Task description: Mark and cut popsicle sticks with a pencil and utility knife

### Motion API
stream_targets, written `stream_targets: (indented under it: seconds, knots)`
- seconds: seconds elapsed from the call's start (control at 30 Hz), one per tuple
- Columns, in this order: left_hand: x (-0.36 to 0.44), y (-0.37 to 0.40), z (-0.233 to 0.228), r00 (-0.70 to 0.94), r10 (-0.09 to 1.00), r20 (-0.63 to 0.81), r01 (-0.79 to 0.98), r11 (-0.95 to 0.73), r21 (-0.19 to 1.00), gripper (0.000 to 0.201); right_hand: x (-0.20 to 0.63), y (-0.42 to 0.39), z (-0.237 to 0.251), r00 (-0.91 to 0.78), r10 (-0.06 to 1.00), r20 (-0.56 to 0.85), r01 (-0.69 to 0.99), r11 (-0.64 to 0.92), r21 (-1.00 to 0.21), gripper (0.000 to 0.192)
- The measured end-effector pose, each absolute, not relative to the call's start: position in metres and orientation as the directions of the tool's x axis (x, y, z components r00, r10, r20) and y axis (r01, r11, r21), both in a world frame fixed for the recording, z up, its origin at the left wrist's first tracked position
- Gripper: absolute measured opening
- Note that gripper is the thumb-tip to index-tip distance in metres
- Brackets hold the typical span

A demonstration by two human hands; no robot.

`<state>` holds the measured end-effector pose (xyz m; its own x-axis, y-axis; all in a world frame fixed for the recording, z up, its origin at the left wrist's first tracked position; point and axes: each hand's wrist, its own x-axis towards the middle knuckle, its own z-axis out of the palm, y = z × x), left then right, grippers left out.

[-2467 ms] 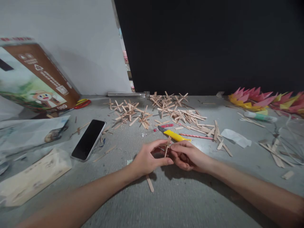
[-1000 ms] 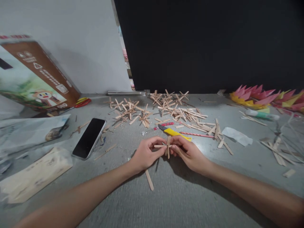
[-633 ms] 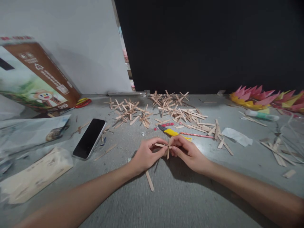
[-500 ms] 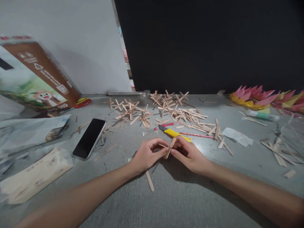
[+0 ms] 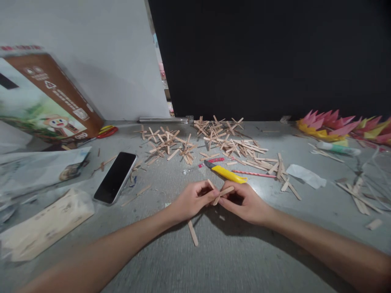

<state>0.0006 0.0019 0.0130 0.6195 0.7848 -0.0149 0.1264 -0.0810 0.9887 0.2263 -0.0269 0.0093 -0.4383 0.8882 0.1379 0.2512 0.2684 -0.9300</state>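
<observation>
Small crossed wooden sticks [image 5: 226, 190] are held between both hands above the grey table. My left hand [image 5: 193, 200] pinches them from the left with thumb and fingers. From the right, my right hand [image 5: 244, 204] is closed on the same sticks, its thumb below them. Fingers hide part of the sticks and their joint. A loose wooden stick [image 5: 192, 232] lies under my left wrist. Just beyond my right hand rests a yellow utility knife [image 5: 225, 172], with a red-striped pencil [image 5: 253, 174] beside it.
A pile of crossed and loose wooden sticks [image 5: 218, 136] spreads along the back. To the left lie a phone [image 5: 115, 178], a plastic packet [image 5: 45, 228] and a printed box [image 5: 55, 97]. Pink and yellow paper petals [image 5: 328, 124] and a glue tube [image 5: 337, 148] sit at right.
The crossed sticks have turned in my fingers, so one now points to the right rather than upward. Both hands stay nearly in place.
</observation>
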Motion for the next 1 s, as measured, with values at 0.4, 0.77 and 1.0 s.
stream_targets:
  seconds: [0.4, 0.77, 1.0]
  knots:
    - [-0.003, 0.002, 0.018, 0.77, 0.63, -0.098, 0.182, -0.07, 0.981, 0.047, 0.227, -0.031, 0.017, -0.553, 0.829, 0.079, 0.21, 0.231, -0.95, 0.039]
    - [-0.004, 0.003, 0.018, 0.807, 0.582, -0.096, 0.141, -0.032, 0.99, 0.046, 0.225, -0.037, 0.018, -0.612, 0.783, 0.11, 0.19, 0.28, -0.941, 0.032]
    - [-0.004, 0.001, 0.017, 0.815, 0.575, -0.069, 0.103, -0.025, 0.994, 0.043, 0.224, -0.04, 0.019, -0.613, 0.775, 0.155, 0.191, 0.336, -0.922, 0.032]
